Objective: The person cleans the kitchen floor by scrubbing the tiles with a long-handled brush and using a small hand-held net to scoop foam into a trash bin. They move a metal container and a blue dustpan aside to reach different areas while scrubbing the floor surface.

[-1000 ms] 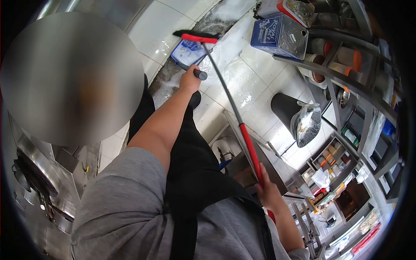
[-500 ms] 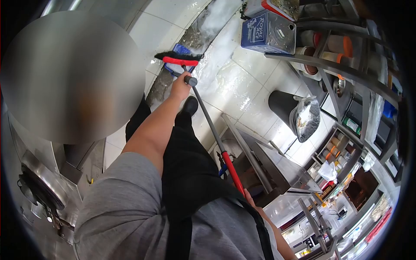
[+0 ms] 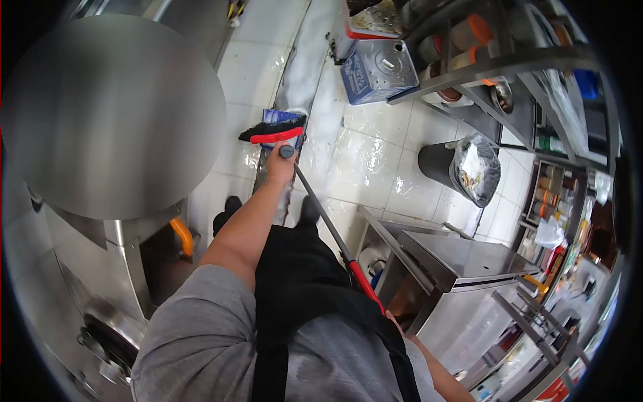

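My left hand (image 3: 279, 165) is closed around a handle with a round grey end cap, which appears to belong to the blue dustpan (image 3: 278, 116) on the floor beyond it. Against the dustpan lies the broom (image 3: 276, 136), with a red head and black bristles. Its grey and red pole slants down to the lower right. My right hand (image 3: 393, 321), partly hidden beside my apron, grips the red end of that pole. Under the dustpan runs a floor channel (image 3: 300, 74) filled with whitish foamy water.
A blue metal tin (image 3: 378, 70) stands by the shelving at upper right. A lined black bin (image 3: 442, 164) holds waste. To my right is a steel cabinet (image 3: 462, 254), to my left a steel unit (image 3: 100, 248). Wet tiles (image 3: 368, 161) shine. A blurred disc hides the upper left.
The view has shifted, with the tin now lower and further left. My left hand, the dustpan and the broom head sit lower in view. Both feet now show side by side.
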Tool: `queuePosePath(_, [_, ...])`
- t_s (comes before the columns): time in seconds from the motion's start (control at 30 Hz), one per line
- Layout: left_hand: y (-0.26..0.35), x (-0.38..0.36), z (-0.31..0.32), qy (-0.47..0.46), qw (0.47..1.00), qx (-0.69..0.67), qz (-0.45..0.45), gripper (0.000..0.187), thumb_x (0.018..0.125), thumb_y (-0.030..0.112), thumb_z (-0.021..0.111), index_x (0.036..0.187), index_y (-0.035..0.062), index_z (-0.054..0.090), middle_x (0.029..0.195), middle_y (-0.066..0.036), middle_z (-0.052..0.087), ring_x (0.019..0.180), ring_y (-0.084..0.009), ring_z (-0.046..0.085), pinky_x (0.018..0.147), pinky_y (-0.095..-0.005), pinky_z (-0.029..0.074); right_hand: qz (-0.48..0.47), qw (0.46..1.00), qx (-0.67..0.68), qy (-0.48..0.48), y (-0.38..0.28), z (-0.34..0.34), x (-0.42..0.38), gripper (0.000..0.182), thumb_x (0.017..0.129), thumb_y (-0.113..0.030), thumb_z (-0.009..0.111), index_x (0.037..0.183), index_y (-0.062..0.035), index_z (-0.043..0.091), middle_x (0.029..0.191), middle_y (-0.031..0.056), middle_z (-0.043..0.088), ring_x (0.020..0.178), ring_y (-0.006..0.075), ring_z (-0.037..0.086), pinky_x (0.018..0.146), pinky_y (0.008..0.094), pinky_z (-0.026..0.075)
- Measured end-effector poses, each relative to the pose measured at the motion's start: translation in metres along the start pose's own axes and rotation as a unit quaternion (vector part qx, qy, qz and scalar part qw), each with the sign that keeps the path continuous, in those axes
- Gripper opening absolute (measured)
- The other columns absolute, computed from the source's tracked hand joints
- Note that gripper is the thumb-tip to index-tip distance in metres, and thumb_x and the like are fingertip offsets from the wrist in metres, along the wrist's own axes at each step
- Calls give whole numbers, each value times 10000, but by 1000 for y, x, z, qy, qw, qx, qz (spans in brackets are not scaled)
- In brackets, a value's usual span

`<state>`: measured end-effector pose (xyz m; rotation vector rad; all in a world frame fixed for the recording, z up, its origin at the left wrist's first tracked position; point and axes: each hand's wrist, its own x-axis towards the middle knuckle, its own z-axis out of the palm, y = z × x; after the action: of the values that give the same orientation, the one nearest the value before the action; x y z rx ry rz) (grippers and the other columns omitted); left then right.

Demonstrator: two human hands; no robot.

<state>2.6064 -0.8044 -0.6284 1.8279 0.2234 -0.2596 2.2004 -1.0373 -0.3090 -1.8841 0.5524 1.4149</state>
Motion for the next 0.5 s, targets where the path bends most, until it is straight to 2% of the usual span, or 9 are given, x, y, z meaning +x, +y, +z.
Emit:
queuePosePath(0.17, [62,76,1,-42,991,118,51,221,834,143,686,1031,101,595,892,-109,667,851,-243,656,766,-338,497,-93,994,-1,61,-9,9,14,860,890,-125,558,1537,-286,14,917,328,646,892,457,656,775,486,501])
queuePosePath(0.23, [84,108,5,-60,986,146,61,261,837,184,682,1077,111,610,960,-130,687,918,-281,669,792,-345,500,6,997,77,-16,-81,-29,10,866,878,-110,551,1538,-283,17,861,317,645,850,444,663,765,475,494])
queuePosePath(0.27, [91,126,7,-78,982,157,69,261,837,184,682,1077,111,610,960,-130,687,918,-281,669,792,-345,500,6,992,124,-29,-104,-43,12,880,865,-95,550,1538,-281,14,784,300,630,801,443,657,745,476,492])
queuePosePath(0.33, [104,164,9,-102,967,216,90,271,830,200,687,1072,105,612,969,-138,690,933,-300,669,799,-356,502,-32,990,139,3,-132,-50,24,887,860,-73,539,1538,-278,4,753,290,618,766,443,650,733,476,490])
queuePosePath(0.5, [135,231,19,-147,940,274,142,316,798,205,712,1087,119,618,984,-165,689,964,-354,654,813,-387,506,-53,978,204,1,-181,-64,53,898,870,-63,539,1540,-267,-21,744,256,638,745,411,659,748,452,501])
